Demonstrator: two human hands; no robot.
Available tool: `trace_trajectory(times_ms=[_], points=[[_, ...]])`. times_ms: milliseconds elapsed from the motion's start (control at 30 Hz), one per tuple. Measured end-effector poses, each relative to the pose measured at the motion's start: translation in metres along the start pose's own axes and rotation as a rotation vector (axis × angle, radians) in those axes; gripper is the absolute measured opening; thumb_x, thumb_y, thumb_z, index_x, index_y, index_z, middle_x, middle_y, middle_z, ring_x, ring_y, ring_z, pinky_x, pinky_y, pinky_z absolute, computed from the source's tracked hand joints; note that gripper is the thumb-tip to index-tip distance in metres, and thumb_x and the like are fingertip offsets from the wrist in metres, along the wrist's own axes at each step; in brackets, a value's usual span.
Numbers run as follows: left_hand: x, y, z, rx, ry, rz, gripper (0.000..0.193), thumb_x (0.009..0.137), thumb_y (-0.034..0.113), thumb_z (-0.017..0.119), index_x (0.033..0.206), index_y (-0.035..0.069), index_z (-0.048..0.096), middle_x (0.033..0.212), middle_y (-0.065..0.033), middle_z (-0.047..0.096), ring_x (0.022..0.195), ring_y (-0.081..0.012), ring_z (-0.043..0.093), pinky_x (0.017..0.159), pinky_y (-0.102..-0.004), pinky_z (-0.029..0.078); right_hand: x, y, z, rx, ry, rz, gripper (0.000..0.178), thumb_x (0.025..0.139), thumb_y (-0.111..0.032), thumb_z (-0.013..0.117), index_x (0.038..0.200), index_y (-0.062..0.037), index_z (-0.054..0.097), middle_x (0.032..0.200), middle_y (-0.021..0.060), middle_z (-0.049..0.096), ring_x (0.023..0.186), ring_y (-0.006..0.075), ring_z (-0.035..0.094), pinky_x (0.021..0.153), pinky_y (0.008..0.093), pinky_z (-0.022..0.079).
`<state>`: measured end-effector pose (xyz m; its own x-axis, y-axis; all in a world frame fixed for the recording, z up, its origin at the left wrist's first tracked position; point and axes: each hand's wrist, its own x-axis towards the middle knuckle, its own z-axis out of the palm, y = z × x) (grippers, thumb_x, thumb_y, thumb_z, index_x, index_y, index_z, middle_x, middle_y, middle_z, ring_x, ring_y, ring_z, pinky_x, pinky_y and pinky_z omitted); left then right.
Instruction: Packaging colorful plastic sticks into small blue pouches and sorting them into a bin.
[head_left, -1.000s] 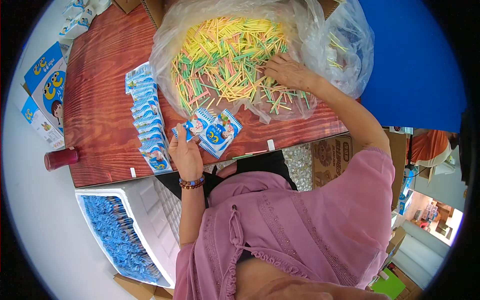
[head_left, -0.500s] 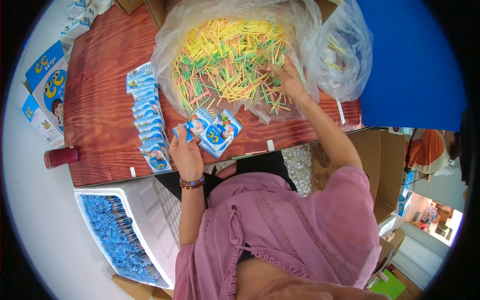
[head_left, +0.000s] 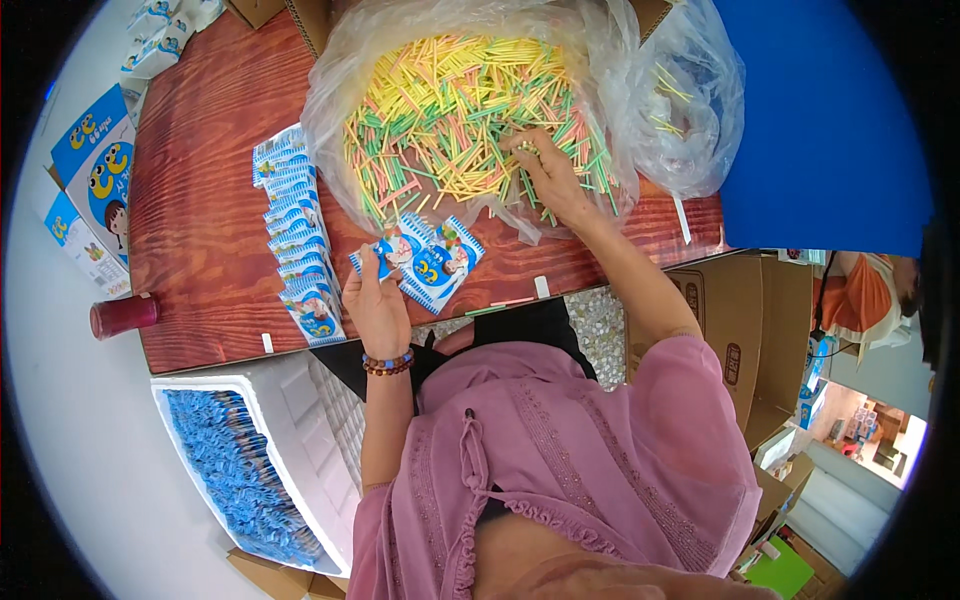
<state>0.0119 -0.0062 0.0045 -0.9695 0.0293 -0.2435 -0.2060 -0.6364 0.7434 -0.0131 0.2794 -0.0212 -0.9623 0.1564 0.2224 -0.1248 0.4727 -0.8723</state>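
My left hand pinches the near corner of a small blue and white packet just above the table's front part. Another packet of the same kind lies against it on the right. My right hand is over the pile of thin candy sticks, in yellow, green and pink. Its fingers are curled together with stick ends showing at the tips. Under and around the pile spreads a clear plastic bag. To the left stands an overlapping row of packets.
A white foam box full of blue packets stands below the table's left front. A red-lidded jar is at the table's left edge. A second plastic bag with a few sticks lies right. Cardboard boxes stand by my right arm.
My right hand has moved left and slightly down, from the pile's right side toward its middle, and some sticks on the right have shifted. My left hand stays nearly still with the packet.
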Motion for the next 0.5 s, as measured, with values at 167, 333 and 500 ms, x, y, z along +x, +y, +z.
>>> trace_trajectory(times_ms=[167,333,500], points=[[0.001,0.001,0.0,0.007,-0.001,-0.018,0.017,0.096,0.019,0.056,0.093,0.005,0.066,0.093,-0.0039,0.068,0.083,-0.0113,0.062,0.072,-0.0282,0.046,0.005,-0.008,0.007,0.129,0.009,0.036,0.015,0.097,-0.008,0.046,0.108,-0.0032,0.054,0.108,0.0105,0.064,0.108,0.0203,0.058,0.097,0.0313,0.042],[0.003,0.005,0.008,-0.026,-0.003,-0.029,0.017,0.096,0.018,0.056,0.094,0.005,0.066,0.094,-0.0043,0.069,0.083,-0.0115,0.062,0.072,-0.0275,0.046,0.009,-0.014,0.001,-0.011,-0.038,0.106,0.019,0.1,-0.016,0.043,0.104,-0.0014,0.055,0.106,0.0114,0.064,0.106,0.0228,0.06,0.093,0.0334,0.044],[0.005,-0.004,0.029,0.012,-0.027,-0.052,0.018,0.096,0.019,0.057,0.092,0.005,0.066,0.09,-0.0027,0.068,0.078,-0.0085,0.061,0.068,-0.0251,0.046,0.02,-0.01,-0.014,0.776,0.224,0.27,0.018,0.102,-0.018,0.041,0.102,-0.0034,0.051,0.096,0.0106,0.063,0.099,0.0237,0.061,0.095,0.0394,0.047]])
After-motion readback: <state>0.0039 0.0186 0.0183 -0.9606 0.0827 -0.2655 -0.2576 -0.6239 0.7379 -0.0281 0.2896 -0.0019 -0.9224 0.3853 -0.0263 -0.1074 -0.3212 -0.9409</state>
